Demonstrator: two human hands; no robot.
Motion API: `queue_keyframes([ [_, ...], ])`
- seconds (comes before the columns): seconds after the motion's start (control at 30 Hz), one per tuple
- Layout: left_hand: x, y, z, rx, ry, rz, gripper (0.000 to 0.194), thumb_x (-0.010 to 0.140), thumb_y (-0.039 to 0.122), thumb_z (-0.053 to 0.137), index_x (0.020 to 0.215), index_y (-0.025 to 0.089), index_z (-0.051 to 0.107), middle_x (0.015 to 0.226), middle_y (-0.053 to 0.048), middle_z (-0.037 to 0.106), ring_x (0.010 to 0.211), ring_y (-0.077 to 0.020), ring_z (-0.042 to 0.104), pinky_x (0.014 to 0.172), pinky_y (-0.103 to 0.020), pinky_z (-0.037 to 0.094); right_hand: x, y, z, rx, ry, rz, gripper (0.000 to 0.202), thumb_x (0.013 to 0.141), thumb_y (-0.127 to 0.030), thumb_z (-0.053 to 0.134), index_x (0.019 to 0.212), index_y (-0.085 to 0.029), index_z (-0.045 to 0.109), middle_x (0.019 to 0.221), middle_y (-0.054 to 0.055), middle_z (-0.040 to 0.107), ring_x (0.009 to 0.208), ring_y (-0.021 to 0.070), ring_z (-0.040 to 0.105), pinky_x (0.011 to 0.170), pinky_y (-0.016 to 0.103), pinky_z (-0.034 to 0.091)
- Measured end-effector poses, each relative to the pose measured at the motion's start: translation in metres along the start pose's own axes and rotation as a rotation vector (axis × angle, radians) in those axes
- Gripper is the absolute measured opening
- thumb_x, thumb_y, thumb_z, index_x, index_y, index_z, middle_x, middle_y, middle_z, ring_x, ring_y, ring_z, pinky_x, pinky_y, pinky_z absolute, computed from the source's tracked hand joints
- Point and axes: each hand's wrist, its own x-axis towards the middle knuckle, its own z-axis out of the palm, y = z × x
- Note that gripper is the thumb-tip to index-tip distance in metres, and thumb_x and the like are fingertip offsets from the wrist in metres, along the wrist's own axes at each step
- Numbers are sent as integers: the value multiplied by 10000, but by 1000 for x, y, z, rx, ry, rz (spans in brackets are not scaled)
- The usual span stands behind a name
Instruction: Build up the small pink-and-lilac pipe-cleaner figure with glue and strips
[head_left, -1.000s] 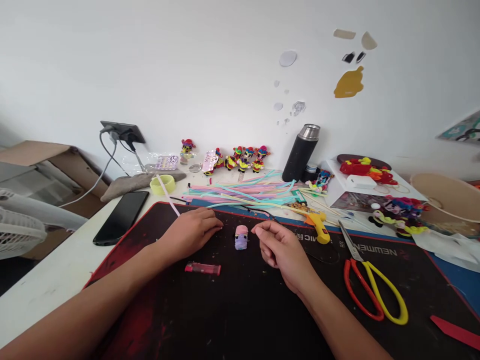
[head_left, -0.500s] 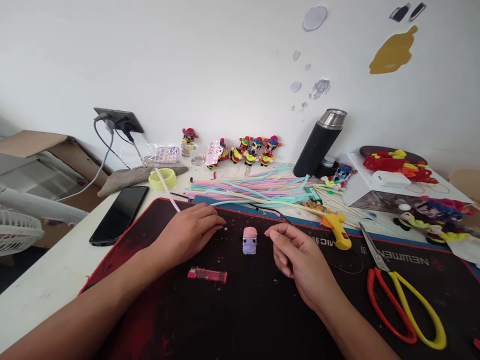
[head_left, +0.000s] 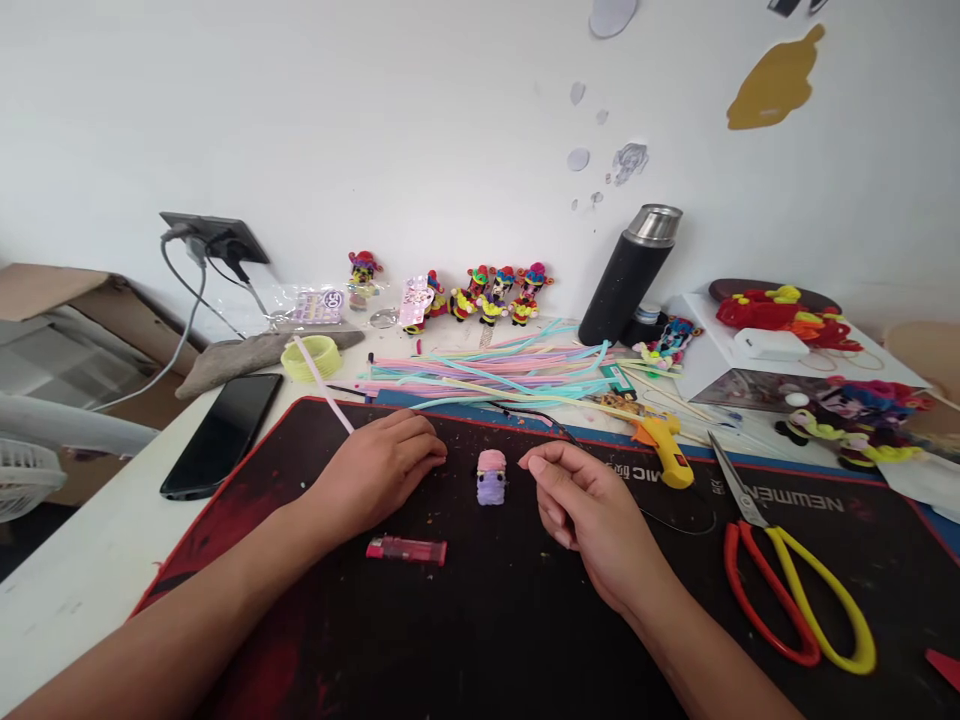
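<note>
A small fuzzy figure (head_left: 491, 478), pink on top and lilac below with dark eyes, stands on the black mat between my hands, touched by neither. My left hand (head_left: 386, 465) rests to its left, fingers curled and pressed together. From behind that hand a pale lilac pipe cleaner (head_left: 322, 385) runs up toward a yellow-green tape roll (head_left: 311, 358); the fingers hide its lower end. To the figure's right, my right hand (head_left: 581, 500) is closed, thumb and forefinger pinched; anything between the tips is too small to see. Nearer me lies a pink lighter (head_left: 406, 550).
Pastel pipe cleaners (head_left: 495, 375) lie in a bundle behind the mat (head_left: 465, 640). At right are scissors (head_left: 772, 560) and a yellow glue gun (head_left: 667, 450). A black thermos (head_left: 630, 275), several finished figures (head_left: 502, 295) and a phone (head_left: 221, 435) stand or lie around.
The whole scene has slid slightly left in the picture as my view turned. Both hands keep nearly the same pose, and the small figure stays between them.
</note>
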Motion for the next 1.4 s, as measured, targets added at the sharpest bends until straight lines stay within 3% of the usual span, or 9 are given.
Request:
queue_keyframes([
  [0.57, 0, 14, -2, -136, 82, -24, 164, 1036, 273, 562, 967, 200, 692, 970, -56, 744, 933, -212, 676, 884, -358, 514, 0, 3, 0, -13, -22, -71, 350, 842, -516, 766, 899, -178, 692, 520, -85, 458, 415, 73, 358, 412, 223, 219],
  [0.77, 4, 25, -10, -374, 161, -179, 196, 1020, 339, 596, 922, 214, 711, 926, -40, 734, 885, -188, 675, 830, -299, 525, -1, 2, 0, -53, -26, -104, 347, 836, -521, 751, 881, -187, 672, 521, -89, 465, 410, 76, 371, 409, 215, 250],
  [0.93, 19, 45, -26, -567, 164, -327, 220, 964, 397, 648, 867, 214, 722, 860, -15, 732, 803, -179, 658, 757, -278, 517, -1, -1, 0, -91, -23, -183, 359, 838, -543, 737, 868, -195, 656, 521, -90, 472, 405, 81, 371, 412, 219, 286],
  [1.07, 37, 63, -31, -722, 125, -361, 274, 937, 457, 665, 851, 206, 733, 844, -10, 738, 801, -181, 661, 773, -282, 518, -2, -4, -1, -79, -14, -234, 355, 834, -542, 730, 863, -198, 650, 520, -92, 467, 404, 84, 372, 402, 219, 278],
  [1.4, 73, 84, -9, -948, 77, -488, 541, 830, 710, 694, 772, 173, 685, 717, -1, 628, 640, -144, 563, 587, -242, 476, 0, -16, -8, -9, 43, -358, 315, 823, -502, 738, 890, -208, 646, 501, -102, 450, 389, 89, 358, 390, 224, 275],
])
